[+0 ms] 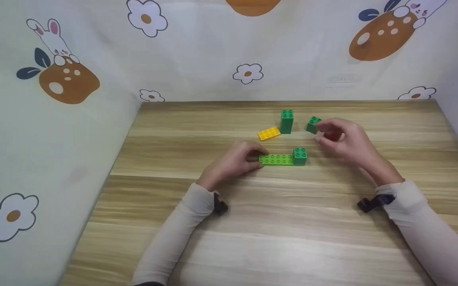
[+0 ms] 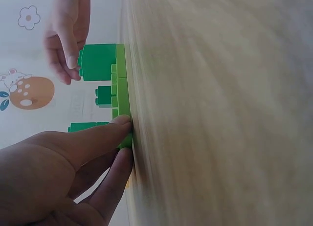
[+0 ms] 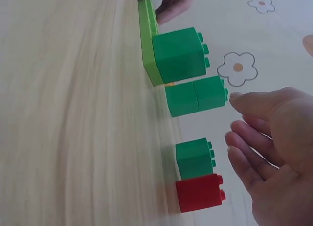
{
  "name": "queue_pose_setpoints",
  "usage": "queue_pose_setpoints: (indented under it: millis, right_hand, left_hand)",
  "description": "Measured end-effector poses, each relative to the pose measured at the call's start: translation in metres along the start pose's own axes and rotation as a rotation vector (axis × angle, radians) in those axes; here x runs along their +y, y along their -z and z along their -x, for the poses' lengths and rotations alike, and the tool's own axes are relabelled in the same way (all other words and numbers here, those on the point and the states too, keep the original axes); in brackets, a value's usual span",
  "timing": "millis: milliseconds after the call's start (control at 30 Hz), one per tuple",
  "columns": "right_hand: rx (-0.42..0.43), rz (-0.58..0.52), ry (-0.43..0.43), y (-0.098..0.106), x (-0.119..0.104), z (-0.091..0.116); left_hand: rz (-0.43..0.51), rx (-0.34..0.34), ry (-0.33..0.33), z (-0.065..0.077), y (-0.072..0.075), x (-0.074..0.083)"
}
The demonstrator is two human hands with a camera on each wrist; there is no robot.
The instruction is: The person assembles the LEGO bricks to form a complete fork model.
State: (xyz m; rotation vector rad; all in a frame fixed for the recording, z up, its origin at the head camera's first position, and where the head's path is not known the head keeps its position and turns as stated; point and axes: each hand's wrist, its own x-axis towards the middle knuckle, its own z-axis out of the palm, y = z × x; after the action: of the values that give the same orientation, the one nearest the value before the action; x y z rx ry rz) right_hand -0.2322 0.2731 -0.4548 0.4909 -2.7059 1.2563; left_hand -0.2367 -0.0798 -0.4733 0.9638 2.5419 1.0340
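Note:
My left hand [image 1: 237, 161] pinches the left end of a light green building-block plate [image 1: 275, 160] between thumb and fingers. The plate lies on the table, studs up, with a dark green block [image 1: 299, 156] seated on its right end. Off to the right, my right hand [image 1: 348, 139] holds nothing, its fingers loosely spread. A loose green block [image 1: 312, 125] and a red block [image 3: 198, 192] stand side by side near that hand. In the head view the right fingers partly cover the red one. The right wrist view shows the fingertips apart from both blocks.
Behind the plate stands a tower of two green blocks [image 1: 286, 122]. A flat yellow plate [image 1: 268, 134] with studs lies just left of the tower. Patterned cloth walls [image 1: 197, 55] rise at the back and left edges of the wooden table [image 1: 253, 222].

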Motion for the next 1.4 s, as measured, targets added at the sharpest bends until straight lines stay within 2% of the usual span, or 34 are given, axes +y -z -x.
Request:
queue_pose_setpoints:
  millis: [367, 667, 1000, 1267, 1400]
  right_hand:
    - [0.05, -0.01, -0.081, 0.011, 0.021, -0.002]
    - [-0.022, -0.05, -0.162, 0.022, 0.033, -0.003]
    - [-0.028, -0.041, -0.132, 0.02, 0.042, -0.005]
    - [-0.046, -0.028, -0.15, 0.021, 0.046, -0.002]
    - [-0.059, -0.023, -0.161, 0.021, 0.047, -0.001]
  left_hand:
    - [0.019, -0.007, 0.006, 0.001, 0.0, 0.0]
    - [0.05, -0.018, 0.005, 0.001, 0.0, -0.002]
    - [0.042, -0.016, 0.003, 0.001, 0.0, -0.002]
    - [0.02, -0.009, 0.001, 0.001, 0.001, -0.002]
    - [0.044, -0.024, 0.024, 0.001, 0.001, -0.002]
